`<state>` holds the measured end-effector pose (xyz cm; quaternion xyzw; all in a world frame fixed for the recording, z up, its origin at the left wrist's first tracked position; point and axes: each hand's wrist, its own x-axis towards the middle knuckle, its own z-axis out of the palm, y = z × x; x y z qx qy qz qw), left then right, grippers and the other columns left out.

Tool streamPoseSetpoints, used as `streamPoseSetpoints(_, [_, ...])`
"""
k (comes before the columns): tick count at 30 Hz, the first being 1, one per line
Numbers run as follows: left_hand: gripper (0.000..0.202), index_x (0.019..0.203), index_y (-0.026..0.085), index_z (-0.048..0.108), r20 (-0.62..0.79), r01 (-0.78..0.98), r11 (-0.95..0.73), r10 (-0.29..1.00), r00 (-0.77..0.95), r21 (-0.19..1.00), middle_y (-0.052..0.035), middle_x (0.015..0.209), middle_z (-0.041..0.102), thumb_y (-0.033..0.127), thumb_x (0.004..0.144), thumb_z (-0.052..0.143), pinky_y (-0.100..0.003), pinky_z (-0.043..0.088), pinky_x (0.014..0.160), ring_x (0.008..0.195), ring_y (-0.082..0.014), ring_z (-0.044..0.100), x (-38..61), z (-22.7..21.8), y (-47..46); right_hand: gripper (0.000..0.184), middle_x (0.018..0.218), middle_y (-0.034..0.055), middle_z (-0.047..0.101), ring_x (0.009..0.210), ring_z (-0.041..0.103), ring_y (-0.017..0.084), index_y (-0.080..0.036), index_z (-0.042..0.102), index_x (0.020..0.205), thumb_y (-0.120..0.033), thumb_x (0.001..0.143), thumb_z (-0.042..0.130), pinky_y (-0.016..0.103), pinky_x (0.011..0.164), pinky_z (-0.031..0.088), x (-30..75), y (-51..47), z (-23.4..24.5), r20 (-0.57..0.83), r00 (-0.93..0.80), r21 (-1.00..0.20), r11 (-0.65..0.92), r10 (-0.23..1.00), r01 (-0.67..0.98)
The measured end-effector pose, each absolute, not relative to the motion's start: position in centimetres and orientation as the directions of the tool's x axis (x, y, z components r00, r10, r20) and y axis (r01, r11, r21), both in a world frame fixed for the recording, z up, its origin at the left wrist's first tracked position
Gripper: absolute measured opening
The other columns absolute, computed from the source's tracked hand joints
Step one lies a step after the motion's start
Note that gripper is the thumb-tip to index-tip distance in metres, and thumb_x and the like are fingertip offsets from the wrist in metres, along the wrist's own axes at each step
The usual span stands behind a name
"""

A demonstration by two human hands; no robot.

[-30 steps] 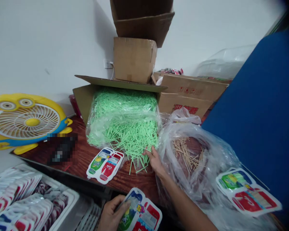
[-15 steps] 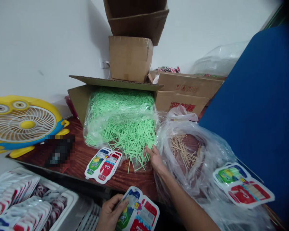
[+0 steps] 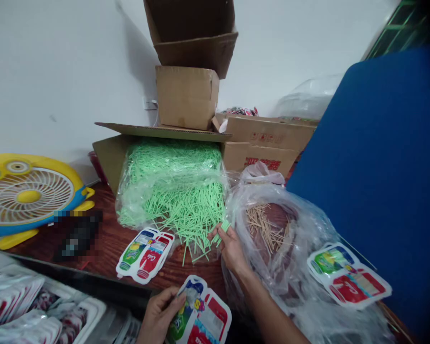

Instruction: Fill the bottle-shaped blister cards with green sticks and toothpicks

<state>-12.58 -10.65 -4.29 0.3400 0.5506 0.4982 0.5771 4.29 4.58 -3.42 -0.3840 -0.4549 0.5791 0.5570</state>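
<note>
1. Head view: the right hand (image 3: 230, 247) reaches forward over the tabletop (image 3: 103, 241). Its fingers (image 3: 218, 234) pinch a few green sticks (image 3: 225, 226) at the near edge of the stick pile (image 3: 179, 196).
2. The pile spills from a clear liner inside an open cardboard box (image 3: 111, 155), and loose sticks fan out toward the tabletop's front edge.
3. The left hand (image 3: 159, 315) sits low, in front of that edge. Its fingers are curled around a printed packet (image 3: 204, 320), with the thumb pressed on its face.
4. A second packet (image 3: 145, 248) lies flat just left of the loose sticks, apart from both hands.
5. Just right of the right hand is a crumpled plastic bag (image 3: 301, 224) holding wooden sticks (image 3: 261, 227). The forearm touches its left side, and a third packet (image 3: 347, 277) rests on its right side.
6. Bare wood shows only around the second packet. A fan (image 3: 25, 196) bounds the left, a blue panel (image 3: 372, 167) closes the right, and a tray (image 3: 93, 306) of packets sits below the front edge.
</note>
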Motion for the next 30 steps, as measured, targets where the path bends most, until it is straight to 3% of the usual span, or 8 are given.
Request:
streamPoseSetpoints(4, [0.034, 0.065, 0.014, 0.068, -0.211, -0.135, 0.206, 0.977, -0.024, 0.969, 0.0016, 0.058, 0.056, 0.047, 0.07, 0.071, -0.02, 0.037, 0.052, 0.054, -0.0117, 0.046, -11.3, -2.8, -9.2, 0.017, 0.081, -0.0013, 0.062, 0.085, 0.064, 0.018, -0.023, 0.056, 0.094, -0.035, 0.084, 0.062, 0.032, 0.078, 0.049, 5.2, 1.8, 0.1, 0.078, -0.068, -0.754, 0.014, 0.995, -0.656])
streamPoseSetpoints(8, [0.032, 0.066, 0.014, 0.068, -0.139, -0.076, 0.144, 0.988, 0.064, 0.987, 0.0018, 0.058, 0.054, 0.045, 0.077, 0.066, -0.02, 0.036, 0.052, 0.054, -0.0112, 0.044, -10.0, -2.4, -8.3, 0.008, 0.08, -0.0029, 0.062, 0.083, 0.064, 0.016, -0.025, 0.058, 0.091, -0.028, 0.085, 0.062, 0.033, 0.083, 0.049, 5.7, -1.3, 2.2, 0.091, -0.073, -0.599, -0.003, 0.993, -0.8])
streamPoseSetpoints(19, [0.025, 0.074, 0.014, 0.069, -0.09, -0.114, 0.098, 0.994, 0.068, 0.989, 0.0, 0.065, 0.059, 0.039, 0.079, 0.066, -0.02, 0.038, 0.056, 0.059, -0.0116, 0.047, -8.4, -1.8, -7.5, 0.02, 0.079, -0.0005, 0.065, 0.091, 0.066, 0.025, -0.027, 0.056, 0.089, -0.037, 0.077, 0.069, 0.035, 0.075, 0.052, 6.5, -4.9, 2.2, -0.084, -0.126, -0.654, -0.15, 0.989, -0.741])
streamPoseSetpoints(22, [0.023, 0.074, 0.014, 0.069, -0.097, -0.14, 0.107, 0.992, 0.082, 0.984, 0.0, 0.066, 0.06, 0.037, 0.078, 0.069, -0.02, 0.04, 0.057, 0.06, -0.0114, 0.049, -8.3, -1.7, -7.2, 0.025, 0.09, 0.0031, 0.069, 0.095, 0.065, 0.026, -0.025, 0.058, 0.09, -0.038, 0.073, 0.072, 0.035, 0.075, 0.052, 7.1, -5.2, 2.5, -0.129, -0.152, -0.704, -0.199, 0.98, -0.682])
streamPoseSetpoints(25, [0.022, 0.075, 0.014, 0.068, -0.127, -0.208, 0.146, 0.987, 0.103, 0.967, -0.0007, 0.069, 0.062, 0.036, 0.077, 0.071, -0.02, 0.042, 0.059, 0.062, -0.0118, 0.052, -8.1, -1.8, -6.8, 0.028, 0.109, 0.0056, 0.068, 0.086, 0.067, 0.023, -0.023, 0.06, 0.094, -0.035, 0.072, 0.073, 0.033, 0.072, 0.052, 7.7, -5.0, 3.0, -0.166, -0.235, -0.741, -0.278, 0.958, -0.611])
streamPoseSetpoints(27, [0.021, 0.076, 0.014, 0.067, -0.135, -0.24, 0.162, 0.983, 0.127, 0.957, -0.0007, 0.068, 0.062, 0.035, 0.077, 0.071, -0.021, 0.043, 0.06, 0.062, -0.0121, 0.053, -7.9, -1.9, -6.5, 0.03, 0.117, 0.0061, 0.065, 0.087, 0.067, 0.021, -0.023, 0.06, 0.1, -0.034, 0.075, 0.072, 0.032, 0.076, 0.051, 8.0, -4.7, 3.3, -0.152, -0.279, -0.747, -0.295, 0.948, -0.596])
streamPoseSetpoints(30, [0.019, 0.077, 0.014, 0.067, -0.133, -0.295, 0.169, 0.982, 0.137, 0.94, -0.0002, 0.067, 0.063, 0.032, 0.078, 0.071, -0.02, 0.043, 0.058, 0.06, -0.0112, 0.055, -7.3, -2.1, -6.2, 0.031, 0.123, 0.0063, 0.063, 0.112, 0.059, 0.022, -0.024, 0.059, 0.109, -0.038, 0.081, 0.065, 0.035, 0.095, 0.044, 8.3, -3.7, 3.3, -0.011, -0.251, -0.738, -0.177, 0.968, -0.651])
